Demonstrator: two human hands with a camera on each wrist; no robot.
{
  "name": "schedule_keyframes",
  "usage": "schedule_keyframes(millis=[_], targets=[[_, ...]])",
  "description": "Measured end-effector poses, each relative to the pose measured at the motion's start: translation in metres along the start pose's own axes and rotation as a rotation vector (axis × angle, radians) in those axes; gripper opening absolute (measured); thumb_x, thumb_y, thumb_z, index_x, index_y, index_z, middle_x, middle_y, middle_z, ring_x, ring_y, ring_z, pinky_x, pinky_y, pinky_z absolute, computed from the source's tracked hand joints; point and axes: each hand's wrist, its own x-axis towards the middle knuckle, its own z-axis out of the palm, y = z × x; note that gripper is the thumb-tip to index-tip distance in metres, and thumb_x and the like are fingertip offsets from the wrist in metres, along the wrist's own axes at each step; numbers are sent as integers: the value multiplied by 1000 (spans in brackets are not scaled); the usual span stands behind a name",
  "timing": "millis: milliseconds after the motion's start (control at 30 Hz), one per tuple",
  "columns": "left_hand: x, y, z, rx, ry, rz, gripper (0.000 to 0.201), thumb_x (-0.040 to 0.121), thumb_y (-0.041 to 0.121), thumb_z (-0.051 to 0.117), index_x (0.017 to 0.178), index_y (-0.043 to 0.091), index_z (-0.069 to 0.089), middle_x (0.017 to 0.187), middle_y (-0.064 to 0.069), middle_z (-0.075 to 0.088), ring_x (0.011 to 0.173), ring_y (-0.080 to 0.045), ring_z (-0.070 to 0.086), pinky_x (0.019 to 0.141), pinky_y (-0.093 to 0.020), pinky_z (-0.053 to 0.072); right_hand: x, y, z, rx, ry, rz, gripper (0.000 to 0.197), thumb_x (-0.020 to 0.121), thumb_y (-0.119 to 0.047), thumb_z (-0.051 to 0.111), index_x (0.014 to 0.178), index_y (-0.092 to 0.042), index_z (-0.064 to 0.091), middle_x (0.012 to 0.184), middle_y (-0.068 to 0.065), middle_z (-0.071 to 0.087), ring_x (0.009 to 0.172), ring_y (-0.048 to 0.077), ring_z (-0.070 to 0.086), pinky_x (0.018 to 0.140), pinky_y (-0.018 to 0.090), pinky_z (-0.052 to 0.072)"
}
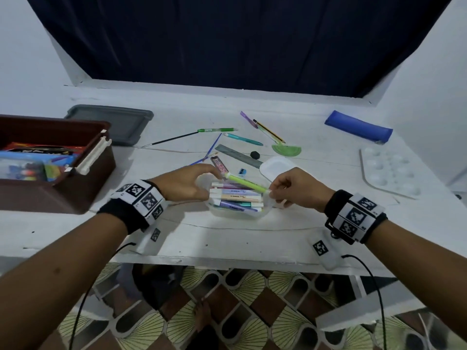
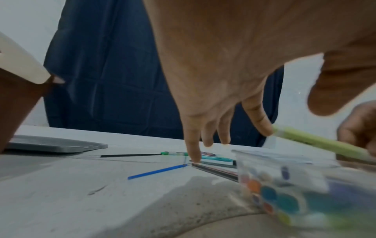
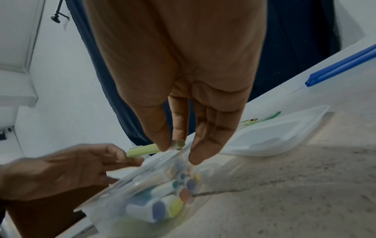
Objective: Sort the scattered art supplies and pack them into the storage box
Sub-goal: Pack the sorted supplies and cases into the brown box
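Note:
A light-green marker [image 1: 246, 184] [image 2: 317, 141] [image 3: 142, 150] hangs slanted over a clear tub [image 1: 237, 214] [image 3: 142, 193] packed with several pastel markers. My right hand [image 1: 274, 192] [image 3: 177, 148] pinches the marker's near end between thumb and forefinger. My left hand [image 1: 209, 178] [image 2: 254, 116] reaches over the tub's left side with straight fingers, its index fingertip touching the marker's far end. The brown storage box [image 1: 75, 188] stands at the left, holding crayon packs and a blue case.
The tub's white lid [image 1: 275, 168] [image 3: 274, 133] lies just behind it. Beyond are loose pens, a pencil, a steel ruler [image 1: 237, 152], a green protractor [image 1: 286, 150], an eraser and a sharpener. A grey lid [image 1: 111, 122], blue pencil case [image 1: 358, 125] and white palette [image 1: 389, 170] sit farther out.

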Motion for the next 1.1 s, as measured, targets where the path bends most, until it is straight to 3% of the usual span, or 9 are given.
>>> schedule_keyframes(millis=[67, 133, 200, 300, 400, 533, 733, 900, 1100], targets=[[4, 4, 5, 106, 55, 30, 32, 72, 38, 67, 104, 34, 67, 116, 8, 49, 115, -8, 43, 97, -24, 36, -1, 0, 3, -31, 21, -17, 8, 86, -10, 70, 86, -2, 73, 79, 12, 71, 67, 16, 63, 60, 26, 57], [10, 12, 12, 290, 53, 26, 19, 79, 38, 74, 96, 29, 73, 101, 6, 47, 109, -12, 39, 91, -29, 37, 0, 0, 4, -36, 37, -17, 8, 86, -11, 71, 87, -4, 73, 77, 10, 70, 66, 15, 62, 59, 26, 57], [14, 18, 14, 397, 42, 52, 16, 81, 36, 75, 92, 24, 76, 87, 10, 47, 101, -14, 40, 76, -23, 34, 0, -1, 4, -39, 37, -18, 8, 85, -12, 72, 87, -4, 74, 76, 9, 70, 66, 15, 61, 58, 25, 55], [19, 22, 9, 385, 34, 66, 10, 81, 26, 74, 79, 17, 77, 76, 5, 63, 89, -17, 58, 62, -14, 37, 0, -1, 4, -41, 50, -15, 8, 85, -13, 73, 87, -6, 76, 75, 2, 70, 66, 13, 60, 55, 23, 53], [21, 24, 11, 399, -14, 44, 13, 82, 20, 70, 69, 18, 73, 77, 2, 70, 80, -15, 61, 68, -25, 45, -2, 0, 5, -35, 79, -14, 7, 85, -14, 73, 86, -8, 77, 77, -6, 70, 66, 10, 59, 55, 21, 52], [20, 22, 14, 376, -3, 42, 18, 86, 21, 66, 73, 12, 73, 76, 0, 71, 77, -14, 61, 69, -27, 46, -5, -2, 0, -93, 125, -56, 4, 83, -13, 75, 85, -14, 78, 72, -10, 68, 64, 9, 57, 61, 23, 49], [19, 18, 15, 374, 16, 50, 20, 87, 25, 64, 76, 10, 72, 81, -6, 70, 87, -19, 59, 73, -33, 48, -13, -6, -11, -205, 20, -100, 11, 82, -13, 77, 93, -15, 78, 69, -11, 65, 59, 1, 56, 56, 10, 44], [19, 13, 15, 334, 68, 37, 20, 85, 27, 68, 73, 12, 71, 79, -3, 69, 83, -16, 59, 63, -27, 40, -17, -13, -8, -380, -31, -167, 15, 82, -16, 77, 98, -16, 77, 73, -18, 60, 68, 0, 56, 60, 7, 38], [19, 10, 11, 305, 70, 8, 18, 82, 23, 68, 64, 21, 66, 73, 4, 70, 75, -15, 62, 70, -34, 51, -17, -23, 8, -392, -75, -212, 17, 84, -20, 75, 100, -14, 77, 72, -18, 61, 66, 1, 55, 60, 6, 37]])
